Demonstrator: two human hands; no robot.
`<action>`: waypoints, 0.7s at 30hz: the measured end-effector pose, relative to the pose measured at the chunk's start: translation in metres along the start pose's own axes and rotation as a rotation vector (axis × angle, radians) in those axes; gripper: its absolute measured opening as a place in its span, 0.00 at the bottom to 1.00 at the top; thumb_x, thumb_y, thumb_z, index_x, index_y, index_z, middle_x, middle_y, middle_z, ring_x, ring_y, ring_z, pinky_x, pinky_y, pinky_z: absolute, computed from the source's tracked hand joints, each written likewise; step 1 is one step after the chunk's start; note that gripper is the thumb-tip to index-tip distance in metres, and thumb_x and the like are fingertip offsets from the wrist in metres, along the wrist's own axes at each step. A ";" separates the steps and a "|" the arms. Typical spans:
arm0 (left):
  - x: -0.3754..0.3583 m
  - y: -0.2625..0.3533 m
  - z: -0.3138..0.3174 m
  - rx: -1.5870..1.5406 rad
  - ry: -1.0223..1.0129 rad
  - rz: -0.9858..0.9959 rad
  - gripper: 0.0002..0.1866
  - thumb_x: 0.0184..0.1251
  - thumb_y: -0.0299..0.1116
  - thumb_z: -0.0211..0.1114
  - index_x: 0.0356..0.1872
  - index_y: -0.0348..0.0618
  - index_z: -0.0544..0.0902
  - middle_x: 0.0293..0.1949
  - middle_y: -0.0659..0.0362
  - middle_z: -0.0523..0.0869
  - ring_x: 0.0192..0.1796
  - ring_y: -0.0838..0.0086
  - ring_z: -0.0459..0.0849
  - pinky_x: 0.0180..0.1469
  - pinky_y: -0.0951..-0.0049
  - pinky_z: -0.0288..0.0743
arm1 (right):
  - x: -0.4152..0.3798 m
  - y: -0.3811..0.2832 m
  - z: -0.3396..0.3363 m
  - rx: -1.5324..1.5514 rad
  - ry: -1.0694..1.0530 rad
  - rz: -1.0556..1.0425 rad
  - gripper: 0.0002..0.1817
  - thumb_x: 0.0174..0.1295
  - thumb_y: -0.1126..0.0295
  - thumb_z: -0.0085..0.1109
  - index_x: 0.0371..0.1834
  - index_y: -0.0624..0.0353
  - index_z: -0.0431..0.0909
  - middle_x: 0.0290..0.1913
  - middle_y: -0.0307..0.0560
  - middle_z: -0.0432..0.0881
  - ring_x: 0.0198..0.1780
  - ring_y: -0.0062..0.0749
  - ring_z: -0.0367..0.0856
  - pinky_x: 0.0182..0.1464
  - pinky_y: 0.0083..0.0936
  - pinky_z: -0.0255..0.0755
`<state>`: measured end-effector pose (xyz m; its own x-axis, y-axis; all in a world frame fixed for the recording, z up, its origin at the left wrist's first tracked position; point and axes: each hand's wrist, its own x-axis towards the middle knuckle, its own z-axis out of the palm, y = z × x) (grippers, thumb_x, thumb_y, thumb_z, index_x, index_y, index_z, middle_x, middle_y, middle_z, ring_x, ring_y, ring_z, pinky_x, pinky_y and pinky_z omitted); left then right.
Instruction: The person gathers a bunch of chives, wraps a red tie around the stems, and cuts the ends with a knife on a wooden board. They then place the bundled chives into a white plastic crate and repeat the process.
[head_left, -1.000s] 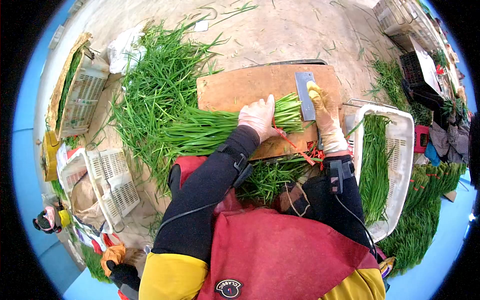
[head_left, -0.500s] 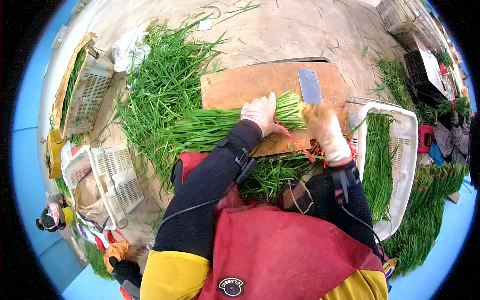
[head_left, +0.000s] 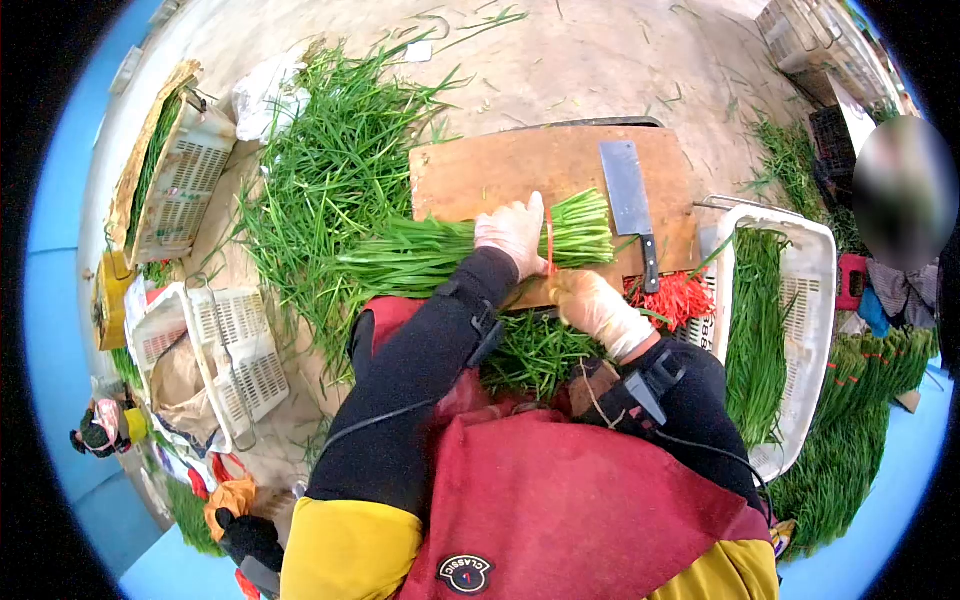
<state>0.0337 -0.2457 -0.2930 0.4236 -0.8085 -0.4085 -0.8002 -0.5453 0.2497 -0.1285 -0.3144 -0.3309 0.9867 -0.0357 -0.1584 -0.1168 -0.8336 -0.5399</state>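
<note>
A bundle of green stalks point(head_left: 580, 228) lies across the wooden board point(head_left: 480, 178), its pale ends to the right. My left hand point(head_left: 512, 236), in a thin glove, is wrapped over the bundle. Around the stalks, just right of that hand, runs a red tie point(head_left: 550, 240). My right hand point(head_left: 600, 308), also gloved, is closed at the tie's lower end, by the board's front edge. A cleaver point(head_left: 627, 195) with a black handle rests on the board to the right. Red ties point(head_left: 680, 300) lie in a pile near its handle.
Loose greens point(head_left: 335, 170) cover the floor at left. A white crate point(head_left: 810, 340) of greens stands at right. More crates point(head_left: 190, 190) are at the left. People are at the lower left point(head_left: 105, 428) and, blurred, at the right edge point(head_left: 903, 190).
My right hand has moved left and down to the bundle's near side. The red tie, slanting away before, now wraps the stalks. The cleaver's handle and tie pile are uncovered.
</note>
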 end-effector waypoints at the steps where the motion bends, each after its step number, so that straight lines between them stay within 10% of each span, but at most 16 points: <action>1: -0.001 0.003 0.003 0.034 0.001 -0.021 0.52 0.36 0.54 0.80 0.62 0.40 0.64 0.47 0.52 0.83 0.51 0.58 0.82 0.49 0.55 0.74 | 0.003 -0.002 0.005 -0.272 0.015 -0.267 0.14 0.54 0.75 0.54 0.44 0.60 0.81 0.41 0.54 0.83 0.41 0.40 0.81 0.47 0.30 0.75; 5: -0.006 0.004 0.014 0.078 0.076 -0.028 0.53 0.32 0.58 0.80 0.60 0.41 0.65 0.45 0.53 0.83 0.51 0.61 0.82 0.48 0.54 0.73 | 0.017 -0.006 -0.044 0.100 0.278 -0.115 0.12 0.53 0.76 0.53 0.39 0.61 0.82 0.39 0.52 0.84 0.36 0.33 0.80 0.43 0.26 0.76; 7: -0.007 0.001 0.015 0.058 0.096 -0.017 0.57 0.29 0.63 0.79 0.61 0.41 0.64 0.45 0.53 0.83 0.51 0.61 0.82 0.48 0.54 0.73 | 0.016 -0.003 -0.056 1.255 0.372 0.437 0.13 0.64 0.72 0.47 0.39 0.63 0.83 0.30 0.41 0.83 0.25 0.18 0.72 0.31 0.14 0.67; 9: -0.006 0.004 0.006 0.039 0.021 -0.035 0.56 0.32 0.64 0.77 0.61 0.41 0.63 0.47 0.53 0.82 0.52 0.60 0.81 0.50 0.51 0.72 | 0.013 0.005 -0.060 0.577 0.182 0.129 0.13 0.64 0.71 0.48 0.40 0.63 0.83 0.31 0.39 0.82 0.24 0.17 0.71 0.29 0.15 0.64; 12: -0.001 -0.006 0.018 0.033 0.178 0.045 0.47 0.41 0.54 0.76 0.61 0.43 0.63 0.49 0.53 0.81 0.53 0.60 0.80 0.54 0.49 0.68 | 0.011 -0.010 -0.058 1.185 0.048 0.389 0.11 0.64 0.71 0.51 0.41 0.62 0.83 0.33 0.34 0.82 0.26 0.15 0.70 0.30 0.14 0.63; 14: 0.005 -0.009 0.017 0.007 0.379 0.179 0.33 0.45 0.48 0.73 0.51 0.46 0.70 0.44 0.54 0.81 0.51 0.59 0.80 0.54 0.49 0.67 | 0.009 -0.010 -0.056 1.094 0.088 0.377 0.11 0.64 0.71 0.52 0.41 0.62 0.83 0.35 0.39 0.83 0.33 0.22 0.75 0.38 0.19 0.68; 21: 0.027 -0.014 -0.019 -0.147 0.149 0.234 0.36 0.39 0.65 0.73 0.40 0.45 0.76 0.38 0.53 0.84 0.47 0.56 0.83 0.48 0.55 0.73 | -0.007 -0.035 -0.048 0.808 0.112 0.316 0.09 0.64 0.69 0.54 0.37 0.62 0.82 0.35 0.51 0.84 0.40 0.34 0.82 0.45 0.28 0.73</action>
<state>0.0649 -0.2642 -0.2911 0.3015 -0.9334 -0.1945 -0.8181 -0.3580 0.4500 -0.1264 -0.3116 -0.2715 0.8949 -0.2886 -0.3403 -0.3889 -0.1308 -0.9119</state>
